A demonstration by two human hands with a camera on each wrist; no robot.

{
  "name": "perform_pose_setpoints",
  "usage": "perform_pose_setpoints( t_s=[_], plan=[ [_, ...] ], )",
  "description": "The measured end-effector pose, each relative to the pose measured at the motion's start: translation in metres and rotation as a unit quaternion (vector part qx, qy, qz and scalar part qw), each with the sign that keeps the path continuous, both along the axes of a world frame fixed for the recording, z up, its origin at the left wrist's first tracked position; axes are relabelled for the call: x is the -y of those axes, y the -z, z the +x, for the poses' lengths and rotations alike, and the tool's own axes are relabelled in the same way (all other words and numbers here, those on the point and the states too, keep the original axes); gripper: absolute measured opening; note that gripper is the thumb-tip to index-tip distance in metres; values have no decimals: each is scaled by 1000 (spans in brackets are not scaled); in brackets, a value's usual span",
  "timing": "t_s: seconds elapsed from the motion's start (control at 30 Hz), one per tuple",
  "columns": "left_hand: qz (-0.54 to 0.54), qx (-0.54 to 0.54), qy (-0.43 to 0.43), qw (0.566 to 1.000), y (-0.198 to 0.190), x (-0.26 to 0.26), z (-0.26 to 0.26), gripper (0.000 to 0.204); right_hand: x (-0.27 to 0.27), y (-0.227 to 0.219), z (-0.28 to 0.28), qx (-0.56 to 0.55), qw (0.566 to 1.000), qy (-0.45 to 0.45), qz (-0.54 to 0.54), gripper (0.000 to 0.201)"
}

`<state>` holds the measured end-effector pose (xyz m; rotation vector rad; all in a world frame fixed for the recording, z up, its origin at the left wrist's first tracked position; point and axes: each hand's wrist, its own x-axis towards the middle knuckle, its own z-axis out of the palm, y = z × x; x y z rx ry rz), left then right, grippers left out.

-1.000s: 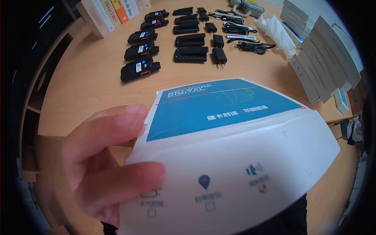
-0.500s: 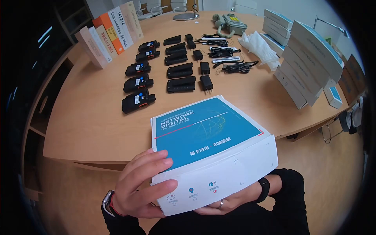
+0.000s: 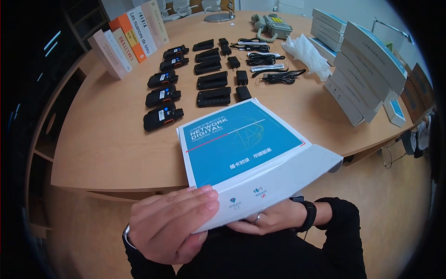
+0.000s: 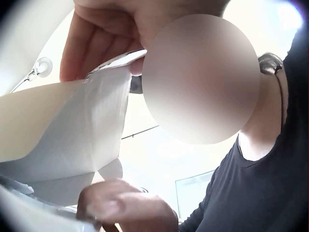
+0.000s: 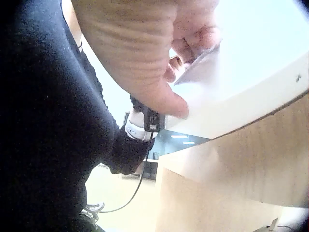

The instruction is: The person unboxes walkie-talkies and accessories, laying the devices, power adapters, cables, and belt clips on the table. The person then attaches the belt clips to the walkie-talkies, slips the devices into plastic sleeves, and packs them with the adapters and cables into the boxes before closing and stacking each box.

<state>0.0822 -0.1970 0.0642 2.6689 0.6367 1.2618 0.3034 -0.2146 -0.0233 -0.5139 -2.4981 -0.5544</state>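
Fingers of the left hand (image 3: 174, 225) curled round the lid's (image 3: 244, 144) near corner.

Box (image 3: 246, 144): smooth white cardboard, printed blue top with a soft sheen; inside of its flap (image 4: 104, 111) plain pale card, faintly creased. Table (image 3: 107, 144): light wood grain, smooth, satin. Radios (image 3: 163, 117): matt black plastic, orange plastic trim, white paper-like labels. Clips (image 3: 213, 97): black plastic, matt. Chargers (image 3: 242, 78): black plastic, smooth. Cables (image 3: 281, 79): black, rubbery-looking. Bag (image 3: 306, 55): thin whitish plastic, crinkled, translucent. Phone (image 3: 274, 28): grey-green plastic. Lamp base (image 3: 219, 18): shiny metal. Books (image 3: 139, 35): paper covers, mostly matt. Stacked boxes (image 3: 360, 74): white card, smooth. Sleeve (image 3: 343, 228): black cloth, matt. Ring (image 3: 257, 217): shiny metal
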Motion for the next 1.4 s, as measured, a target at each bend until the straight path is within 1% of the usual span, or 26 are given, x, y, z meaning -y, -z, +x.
perform_pose_setpoints(
  t_s=[0.03, 0.13, 0.17, 0.23, 0.27, 0.33, 0.37, 0.43, 0.47, 0.5, 0.57, 0.6, 0.63, 0.7, 0.73, 0.77, 0.83, 0.9, 0.97, 1.07, 1.1, 1.17, 1.23, 1.4],
  plan=[
    [-4, 0, -2, 1000, -1, 1, 1, 26, -1, -3, 0, -20, 1000, 2, 11, 35],
    [-22, 14, -36, 999, -5, 3, 3, 29, -1, -6, 4, -8, 1000, -7, 4, 32],
    [-29, 14, -39, 999, -3, 2, 2, 29, -3, -9, 3, -56, 998, -26, -30, 29],
    [-15, 37, -24, 999, 0, -1, 2, 27, -1, -17, 8, -125, 987, -30, -100, 25],
    [-18, 39, -26, 999, 1, -1, 2, 27, -2, -23, 10, -124, 986, -32, -104, 25],
    [-31, 64, -19, 997, 0, -2, 4, 24, -8, -39, 14, -182, 975, 7, -128, 24],
    [-32, 66, -21, 997, -3, -2, 2, 24, -12, -44, 13, -180, 975, 6, -129, 24],
    [-32, -7, -9, 999, -9, -2, -1, 34, -21, -52, 6, -121, 972, 15, -199, 22],
    [-32, -6, -11, 999, -9, -2, -1, 34, -26, -52, 2, -75, 961, 30, -265, 19],
    [-29, -7, -8, 1000, -10, -1, 1, 34, -33, -51, -1, -74, 961, 30, -265, 19],
    [-26, -7, -7, 1000, -12, -1, 3, 33, -48, -47, -5, -84, 956, -43, -277, 18],
    [-24, -7, -10, 1000, -12, -1, 3, 33, -52, -46, -6, -105, 932, -58, -343, 15],
    [-23, -7, -13, 1000, -12, -1, 3, 32, -56, -50, -5, -103, 932, -58, -343, 15],
    [-21, 0, -12, 1000, -9, -1, 3, 32, -61, -57, -4, -9, 869, -28, -493, 13],
    [-20, 6, -12, 1000, -8, -1, 2, 31, -63, -47, -13, -81, 943, -102, -307, 12],
    [-20, 7, -13, 1000, -8, -1, 3, 31, -61, -45, -11, -79, 943, -103, -307, 12],
    [-18, 12, 1, 1000, -7, -1, 3, 30, -57, -48, -11, -167, 889, -134, -405, 14],
    [-15, 15, 4, 1000, -6, -3, 3, 30, -57, -43, -10, -171, 889, -128, -405, 14],
    [-9, 18, 10, 1000, -7, -5, 3, 29, -58, -43, -7, -105, 894, -78, -428, 14],
    [-7, 22, 12, 1000, -6, -6, 1, 29, -57, -45, 0, -94, 898, -62, -425, 15],
    [-7, 19, 10, 1000, -6, -6, 1, 29, -58, -46, 3, -89, 898, -63, -427, 15],
    [-10, 17, 9, 1000, -6, -5, 2, 29, -59, -46, 8, -111, 865, -95, -479, 23],
    [5, 35, 5, 999, -6, -7, 3, 29, -59, -47, 10, -107, 869, -92, -474, 24],
    [-5, 35, 3, 999, -6, -7, 1, 30, -58, -51, 10, -84, 884, -86, -452, 26]
  ],
)
